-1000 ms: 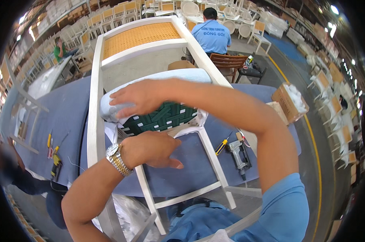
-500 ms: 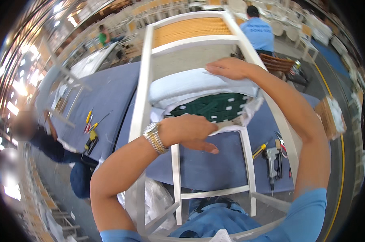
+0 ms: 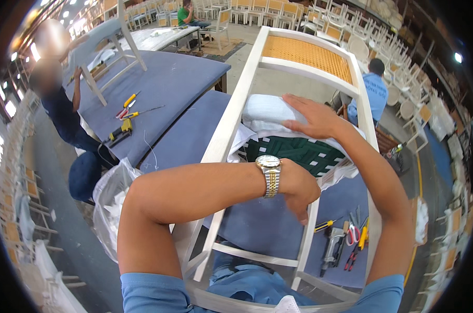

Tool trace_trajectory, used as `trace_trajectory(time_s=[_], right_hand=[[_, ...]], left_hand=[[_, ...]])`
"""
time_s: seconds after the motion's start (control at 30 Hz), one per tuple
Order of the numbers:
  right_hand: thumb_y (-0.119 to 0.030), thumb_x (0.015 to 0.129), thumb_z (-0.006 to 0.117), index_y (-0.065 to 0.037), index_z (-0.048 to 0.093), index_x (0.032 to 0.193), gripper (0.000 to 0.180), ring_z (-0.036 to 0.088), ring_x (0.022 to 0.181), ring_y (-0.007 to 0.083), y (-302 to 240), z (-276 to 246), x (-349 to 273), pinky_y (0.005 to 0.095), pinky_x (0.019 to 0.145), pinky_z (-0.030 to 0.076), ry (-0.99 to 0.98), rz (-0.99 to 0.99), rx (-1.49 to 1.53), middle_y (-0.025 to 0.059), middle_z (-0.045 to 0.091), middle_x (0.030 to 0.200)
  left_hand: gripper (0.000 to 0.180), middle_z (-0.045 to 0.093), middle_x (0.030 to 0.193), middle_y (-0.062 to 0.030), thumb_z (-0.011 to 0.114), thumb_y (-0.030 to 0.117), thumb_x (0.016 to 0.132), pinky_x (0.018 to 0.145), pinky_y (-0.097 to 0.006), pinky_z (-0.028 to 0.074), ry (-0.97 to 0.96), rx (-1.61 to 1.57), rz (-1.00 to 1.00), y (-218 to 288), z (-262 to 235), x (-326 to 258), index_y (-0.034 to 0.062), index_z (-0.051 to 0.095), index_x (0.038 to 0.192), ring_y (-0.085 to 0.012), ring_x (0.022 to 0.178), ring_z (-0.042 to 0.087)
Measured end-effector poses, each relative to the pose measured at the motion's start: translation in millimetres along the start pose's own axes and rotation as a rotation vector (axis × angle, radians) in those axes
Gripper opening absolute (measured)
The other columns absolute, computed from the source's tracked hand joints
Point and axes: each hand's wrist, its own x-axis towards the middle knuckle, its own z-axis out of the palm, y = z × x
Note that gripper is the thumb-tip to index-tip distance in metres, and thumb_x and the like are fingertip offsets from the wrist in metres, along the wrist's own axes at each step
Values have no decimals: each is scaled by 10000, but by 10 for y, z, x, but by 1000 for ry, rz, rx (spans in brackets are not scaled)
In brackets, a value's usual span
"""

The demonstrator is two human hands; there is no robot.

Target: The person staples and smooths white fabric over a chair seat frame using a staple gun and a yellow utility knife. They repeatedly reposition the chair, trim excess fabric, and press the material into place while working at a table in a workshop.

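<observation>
A white wooden chair [image 3: 230, 122] with a woven cane back panel lies tipped on the blue-covered table before me. Its seat cushion [image 3: 268, 109], in pale blue cloth, shows dark green webbing [image 3: 265, 148] on the underside, with loose white fabric around it. My right hand [image 3: 316, 119] rests on the cushion, fingers spread and flat. Wearing a metal watch [image 3: 270, 175], my left hand [image 3: 297, 185] bends downward at the lower edge of the seat, close to the right chair leg [image 3: 308, 224]. Its fingers are mostly hidden, so a hold on anything does not show.
Right of the leg lie a grey staple gun [image 3: 331, 248], a yellow-handled screwdriver [image 3: 325, 225] and red-handled scissors [image 3: 353, 235]. Another staple gun [image 3: 120, 130] lies on the left table, where a co-worker handles a chair [image 3: 111, 34]. A clear plastic bag [image 3: 107, 208] stands at left.
My view has shifted, so the chair appears farther right and tilted. My left hand has moved right along the seat edge toward the right leg. The right hand's fingers are more spread.
</observation>
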Motion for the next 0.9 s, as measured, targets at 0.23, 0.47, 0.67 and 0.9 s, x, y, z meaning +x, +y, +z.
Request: trace_trajectory(time_s=[0.23,0.47,0.67,0.9], right_hand=[[-511,974,584,-47,403,1535,750,417,1439,374,-255,-61,417,431,1196,326,-88,25,65,230,400,1575],[-254,906,709,-98,476,1499,655,444,1399,410,-514,-435,-925,454,1175,350,-7,12,-94,204,439,1552],[-305,864,767,-87,501,1478,704,391,1434,428,-618,-536,-2495,476,1185,317,55,357,-170,239,405,1564],[-389,921,688,-122,503,1475,643,335,1475,405,-1375,-496,-2600,629,1186,243,-52,379,-189,217,379,1582]], left_hand=[[666,738,1025,-162,667,644,869,862,-479,531,-26,70,-69,-363,-125,-163,2,763,1016,-337,996,702],[679,754,978,-135,667,637,895,835,-369,555,229,-424,61,-841,-265,-371,-27,746,1016,-221,922,725],[566,753,887,-125,684,539,939,778,-345,579,249,-361,-122,-1133,-180,-302,-22,736,995,-186,809,736],[470,735,850,-88,693,456,957,672,-291,544,357,-236,-300,-1071,-76,-464,-3,729,1053,-145,696,718]])
